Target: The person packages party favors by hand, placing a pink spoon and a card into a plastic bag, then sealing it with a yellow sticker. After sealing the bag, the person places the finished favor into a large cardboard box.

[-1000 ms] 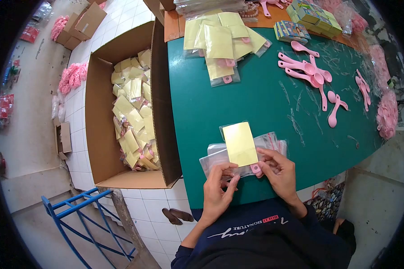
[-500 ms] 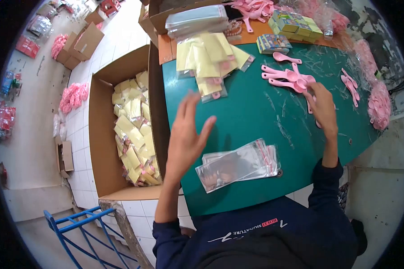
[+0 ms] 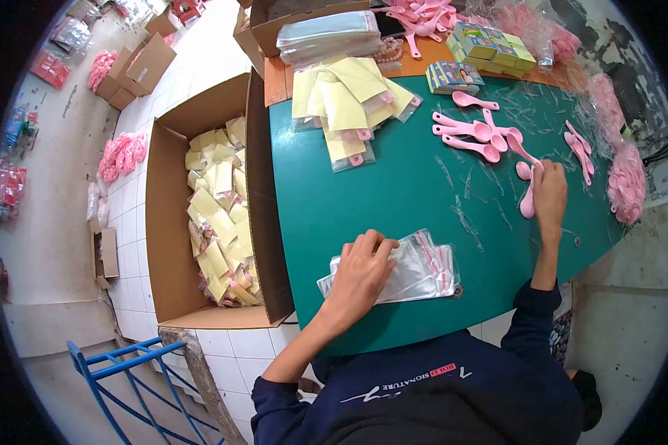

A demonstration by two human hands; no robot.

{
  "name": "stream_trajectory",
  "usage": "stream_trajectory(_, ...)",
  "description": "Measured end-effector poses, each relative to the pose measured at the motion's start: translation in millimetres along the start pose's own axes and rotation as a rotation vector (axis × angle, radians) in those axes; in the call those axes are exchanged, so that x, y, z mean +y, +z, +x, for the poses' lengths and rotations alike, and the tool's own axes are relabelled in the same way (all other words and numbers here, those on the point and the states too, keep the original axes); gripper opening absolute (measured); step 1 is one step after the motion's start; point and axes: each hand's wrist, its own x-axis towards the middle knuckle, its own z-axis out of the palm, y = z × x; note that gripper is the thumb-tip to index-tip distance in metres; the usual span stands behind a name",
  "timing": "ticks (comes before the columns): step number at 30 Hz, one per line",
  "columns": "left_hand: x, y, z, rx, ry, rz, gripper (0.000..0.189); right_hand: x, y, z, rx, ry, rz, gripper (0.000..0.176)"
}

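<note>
While left hand (image 3: pixel 363 268) half-open on bags (image 3: pixel 421 276), right hand (image 3: pixel 550 191) round spoon (image 3: pixel 524 152).

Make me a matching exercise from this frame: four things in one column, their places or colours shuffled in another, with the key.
1. left hand
2. right hand
3. large open cardboard box
4. metal frame

A. at a pink spoon
B. blue, lower left of the picture
C. over clear bags
D. beside the green table, containing yellow-card packets

Pairs: 1-C, 2-A, 3-D, 4-B
</note>
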Motion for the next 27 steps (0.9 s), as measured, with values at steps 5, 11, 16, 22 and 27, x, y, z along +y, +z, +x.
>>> stream_trajectory(5, 3.1, 5.3, -1.5, 0.095, -0.03, 0.007, 0.033, -7.8, -32.6, -5.7, 0.115, 0.163, 0.385, 0.019)
stream_trajectory(11, 0.1, 5.7, 0.5, 0.089, 0.0, -0.093, 0.029, -26.4, -44.3, -23.6, 0.103, 0.152, 0.785, 0.014)
stream_trajectory(16, -2.4, 1.8, -1.1, 0.137, -0.023, -0.17, 0.019, -61.2, -54.1, -53.1, 0.004, 0.128, 0.988, 0.016)
stream_trajectory(22, -12.4, 6.1, -5.1, 0.217, 0.066, -0.146, 0.016, -89.5, -57.8, -86.8, -0.084, 0.109, 1.094, 0.014)
stream_trajectory(27, -4.2, 2.1, -2.4, 0.198, 0.034, -0.222, 0.024, -105.2, -53.0, -101.7, -0.182, 0.114, 1.152, 0.011)
